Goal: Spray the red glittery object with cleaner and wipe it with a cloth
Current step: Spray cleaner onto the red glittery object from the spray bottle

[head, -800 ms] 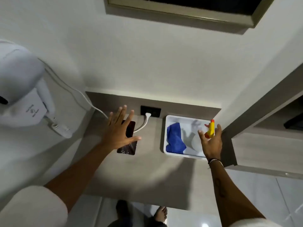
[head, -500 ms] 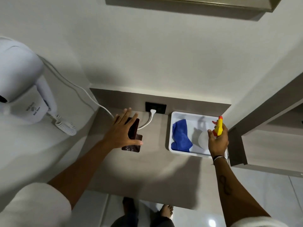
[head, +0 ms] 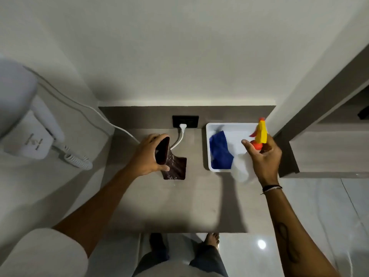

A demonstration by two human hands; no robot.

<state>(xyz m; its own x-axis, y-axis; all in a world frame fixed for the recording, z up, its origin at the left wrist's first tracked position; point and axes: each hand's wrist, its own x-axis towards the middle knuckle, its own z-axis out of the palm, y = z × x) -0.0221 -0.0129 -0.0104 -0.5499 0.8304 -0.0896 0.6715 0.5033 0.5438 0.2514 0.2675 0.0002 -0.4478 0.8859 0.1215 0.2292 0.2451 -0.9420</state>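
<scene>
From the head view, my left hand (head: 148, 155) is closed around the red glittery object (head: 172, 160), lifting its far end while the near end touches the counter (head: 179, 206). My right hand (head: 263, 156) holds the spray bottle (head: 260, 134) by its neck, above the near right corner of the white tray (head: 208, 148). The blue cloth (head: 220, 153) lies in the tray, between my two hands.
</scene>
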